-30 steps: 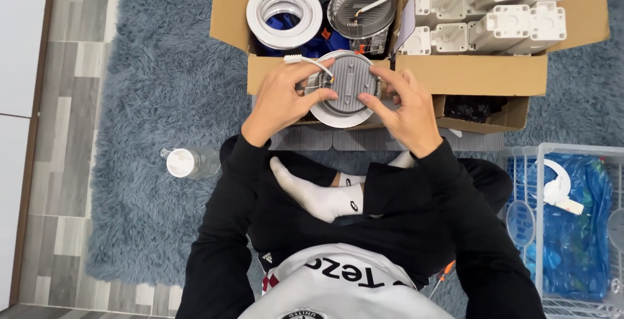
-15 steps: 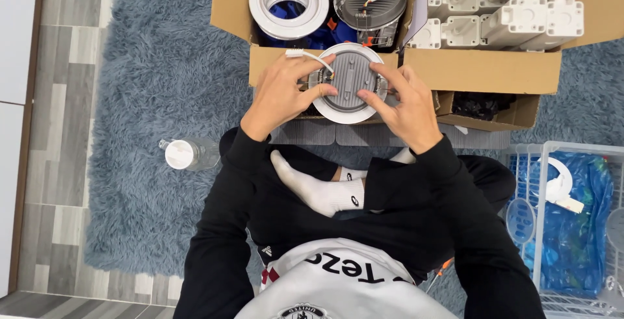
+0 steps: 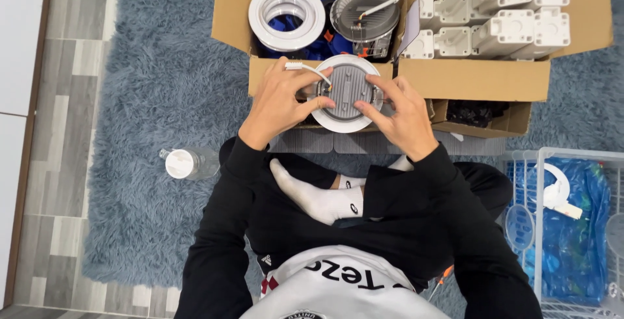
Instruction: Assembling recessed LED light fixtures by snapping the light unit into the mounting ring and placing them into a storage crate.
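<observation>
Both hands hold a round recessed light fixture (image 3: 348, 91), white-rimmed with a grey ribbed back, in front of an open cardboard box (image 3: 474, 78). My left hand (image 3: 281, 101) grips its left edge, fingers on the back, where a short white wire with a connector sticks out. My right hand (image 3: 398, 108) holds the right edge, fingertips on the grey back. I sit cross-legged in black clothes and white socks.
The box holds a white trim ring (image 3: 286, 15), another grey-backed fixture (image 3: 366, 17) and several white plastic housings (image 3: 513, 17). A clear bottle (image 3: 187, 162) lies on the blue-grey shag rug at left. A white wire basket (image 3: 565, 221) with blue bags stands at right.
The view has shifted slightly; the fixture sits a little lower and left in frame. Both hands keep their grip, fingers adjusting on the grey back.
</observation>
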